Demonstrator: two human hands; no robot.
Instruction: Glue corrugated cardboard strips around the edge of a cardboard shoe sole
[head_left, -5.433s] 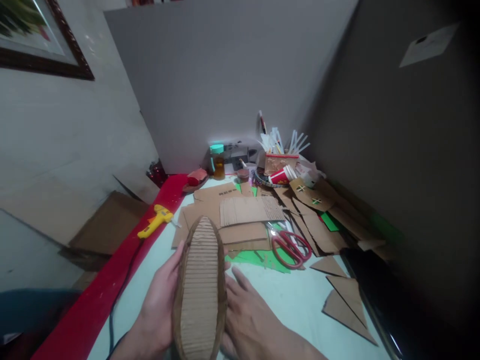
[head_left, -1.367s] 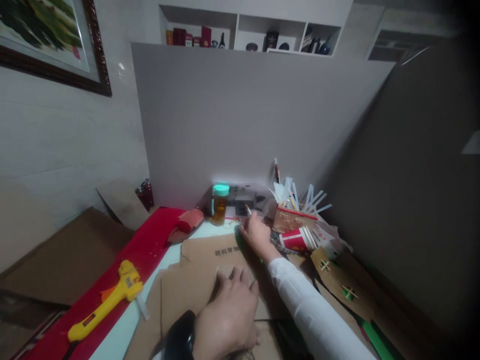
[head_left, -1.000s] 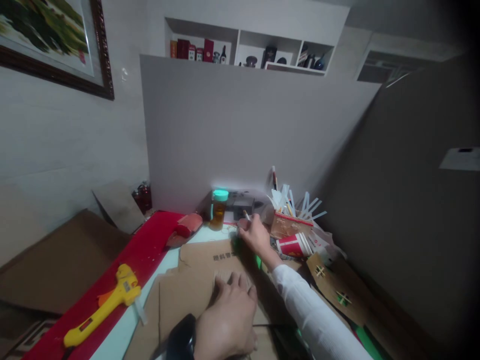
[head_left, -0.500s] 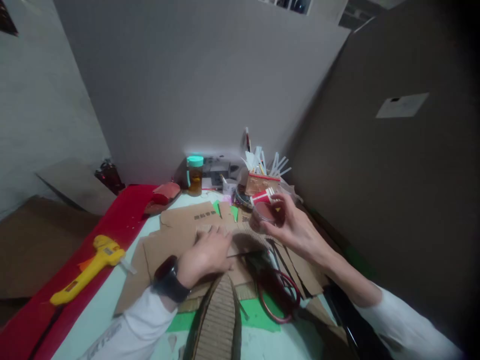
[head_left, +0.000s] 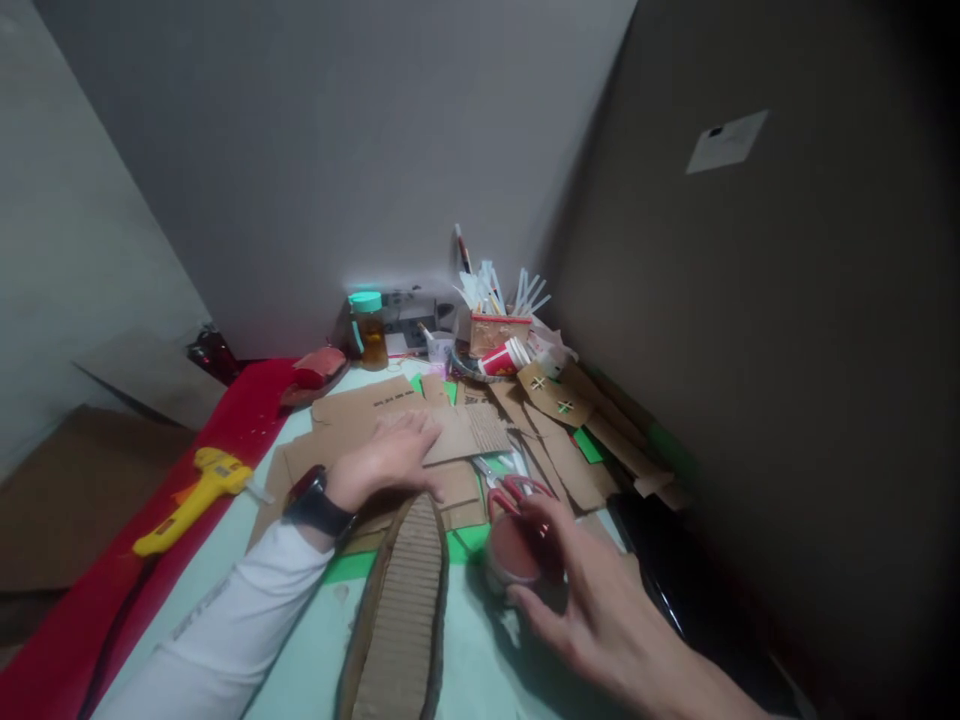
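Observation:
My left hand (head_left: 401, 450) lies flat, fingers out, on a piece of corrugated cardboard (head_left: 469, 432) above other cardboard sheets. My right hand (head_left: 574, 575) is curled round a small, round, reddish container (head_left: 511, 550), thumb on the near side and fingers over the far side. What is in it I cannot make out. Just behind the container lie red-handled scissors (head_left: 525, 487), partly hidden by my fingers. A long, pointed, boat-shaped cardboard piece with a ridged top (head_left: 401, 610) stands between my forearms.
A yellow glue gun (head_left: 196, 500) rests at the left on a red cloth (head_left: 67, 625). Towards the back are a teal-lidded bottle (head_left: 369, 335), a box of white sticks (head_left: 499, 333) and a tilted red-and-white paper cup (head_left: 501, 358). Cardboard scraps (head_left: 574, 465) lie at the right.
My right hand has brought the container from over the back of the cardboard towards me and lower, beside the scissors. My left hand stays flat on the cardboard. The view has turned somewhat right.

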